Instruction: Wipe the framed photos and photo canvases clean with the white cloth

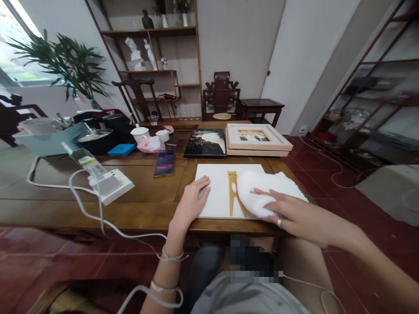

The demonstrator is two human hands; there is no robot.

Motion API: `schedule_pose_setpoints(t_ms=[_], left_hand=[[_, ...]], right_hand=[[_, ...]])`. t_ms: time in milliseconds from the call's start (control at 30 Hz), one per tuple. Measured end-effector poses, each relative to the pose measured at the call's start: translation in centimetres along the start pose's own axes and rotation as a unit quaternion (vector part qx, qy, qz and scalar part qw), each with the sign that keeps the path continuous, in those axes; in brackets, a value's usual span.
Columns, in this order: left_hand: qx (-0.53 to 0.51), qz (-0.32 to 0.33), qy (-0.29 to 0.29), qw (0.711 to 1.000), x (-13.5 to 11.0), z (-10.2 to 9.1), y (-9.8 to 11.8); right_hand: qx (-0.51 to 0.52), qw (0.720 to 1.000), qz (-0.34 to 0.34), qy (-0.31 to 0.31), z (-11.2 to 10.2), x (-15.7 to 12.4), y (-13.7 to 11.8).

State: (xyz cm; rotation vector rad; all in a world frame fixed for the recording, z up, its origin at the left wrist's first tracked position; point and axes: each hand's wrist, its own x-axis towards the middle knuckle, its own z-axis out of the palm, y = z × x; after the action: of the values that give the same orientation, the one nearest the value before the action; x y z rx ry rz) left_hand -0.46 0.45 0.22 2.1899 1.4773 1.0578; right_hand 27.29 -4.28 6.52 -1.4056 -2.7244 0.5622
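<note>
Steadied white board (218,196), centre frame, with left hand (192,199) lying loose on its edge; laid right hand (290,211) on white fluffy bundle (270,179), right of centre, could not tell whether gripping; needed light pressure, without nudging gold piece (231,203) alongside

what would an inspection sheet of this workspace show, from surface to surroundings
Surface: wooden table; white board lies near its front edge.
Work items: white fluffy bundle at the board's right; gold-coloured two-legged piece close beside it.
Clutter: phone and blue box to the left; framed picture behind the board.
Hands: left hand rests on the board's left side; right hand on the bundle, grip unclear.
Cables: white cables loop across the table's left side.
Surroundings: shelving, plant, dark chair, red floor.
</note>
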Motion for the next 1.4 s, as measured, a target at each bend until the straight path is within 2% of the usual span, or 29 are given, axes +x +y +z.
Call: schedule_pose_setpoints(t_ms=[233,367,500,633,767,1000,1167,1400], left_hand=[[-0.003,-0.001,0.004,1.0,-0.1,0.1,-0.1],[-0.005,-0.001,0.006,1.0,0.0,0.1,-0.2],[-0.004,-0.001,0.004,1.0,0.0,0.1,-0.1],[-0.003,-0.002,0.003,1.0,-0.1,0.0,0.0],[-0.001,-0.001,0.002,1.0,0.0,0.1,-0.1],[0.003,0.003,0.002,1.0,0.1,0.1,-0.1],[0.004,0.006,0.003,1.0,0.1,0.0,0.0],[0.0,0.001,0.004,1.0,0.0,0.0,0.1]], right_hand=[[0.016,0.999,-0.003,0.048,-0.2,4.3,3.5],[0.0,0.994,0.006,0.106,0.0,6.7,3.8],[-0.045,0.986,0.004,0.16,0.8,8.0,3.2],[-0.081,0.983,-0.023,0.165,1.7,7.5,1.8],[-0.081,0.983,-0.058,0.156,2.3,5.5,-0.5],[-0.054,0.986,-0.126,0.095,2.6,2.2,-3.9],[-0.018,0.985,-0.156,0.068,2.1,2.8,-3.7],[-0.006,0.981,-0.16,0.111,1.8,5.2,-1.9]])
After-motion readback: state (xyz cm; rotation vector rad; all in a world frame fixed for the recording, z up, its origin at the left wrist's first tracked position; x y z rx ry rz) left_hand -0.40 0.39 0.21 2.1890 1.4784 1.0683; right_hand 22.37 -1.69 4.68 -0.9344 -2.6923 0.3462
